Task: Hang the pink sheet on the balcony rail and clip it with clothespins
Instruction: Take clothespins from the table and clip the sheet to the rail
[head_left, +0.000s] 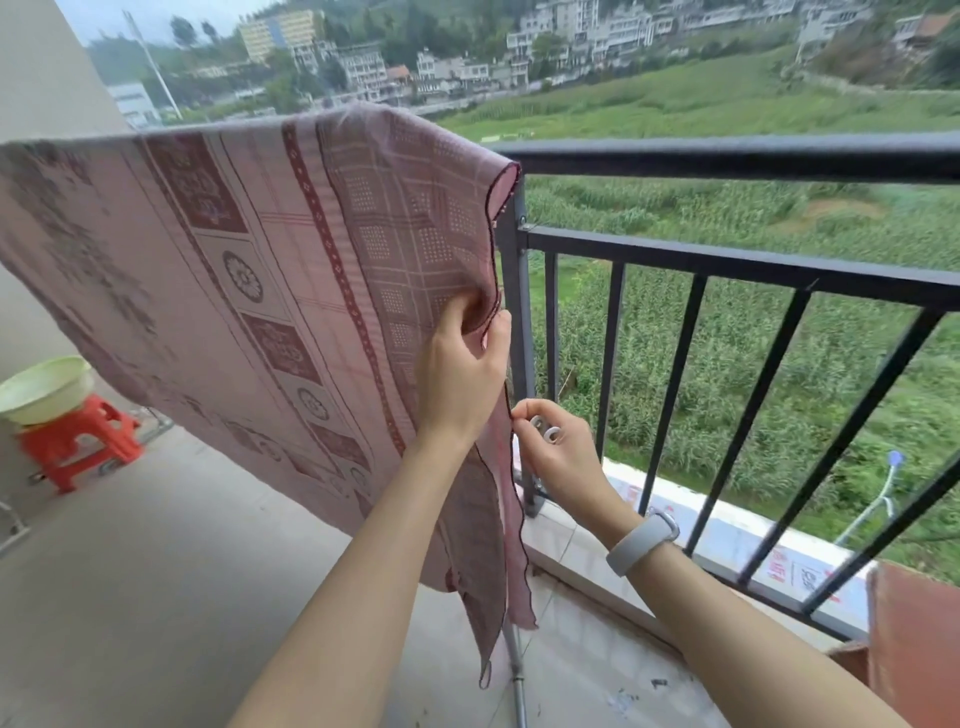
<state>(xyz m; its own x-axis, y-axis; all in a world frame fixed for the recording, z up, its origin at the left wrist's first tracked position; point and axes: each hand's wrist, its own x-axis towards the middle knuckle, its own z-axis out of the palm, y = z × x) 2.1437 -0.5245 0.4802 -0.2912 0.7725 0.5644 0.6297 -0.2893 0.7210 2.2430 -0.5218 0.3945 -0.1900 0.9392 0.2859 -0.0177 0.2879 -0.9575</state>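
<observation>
left hand (460, 374): pinching the sheet's right-hand edge partway down, fingers curled into the fabric, bunching it.
right hand (556, 449): just beside the same edge, lower down; fingers closed round pale clothespins (546, 430) with ring-shaped ends. How many, can't tell. Grey band on that wrist.
pink sheet (249, 270): draped over the balcony rail (727, 156), hangs down the inner side; covers the rail's left stretch, stops at the corner post (514, 332). Lower right corner trails near the floor.
done: hanging step looks complete, sheet is over the rail.
left: clipping. No pin visible on the sheet or on the top rail yet.
judgement: hands are working the side edge, not the top, so probably still straightening the edge, or about to pin the two layers together there.
risk: unclipped fabric on an open balcony, wind could lift it.
surroundings: pale green basin (44, 387) on a red stool (78, 441) far left; brown cardboard box (914, 644) lower right.
</observation>
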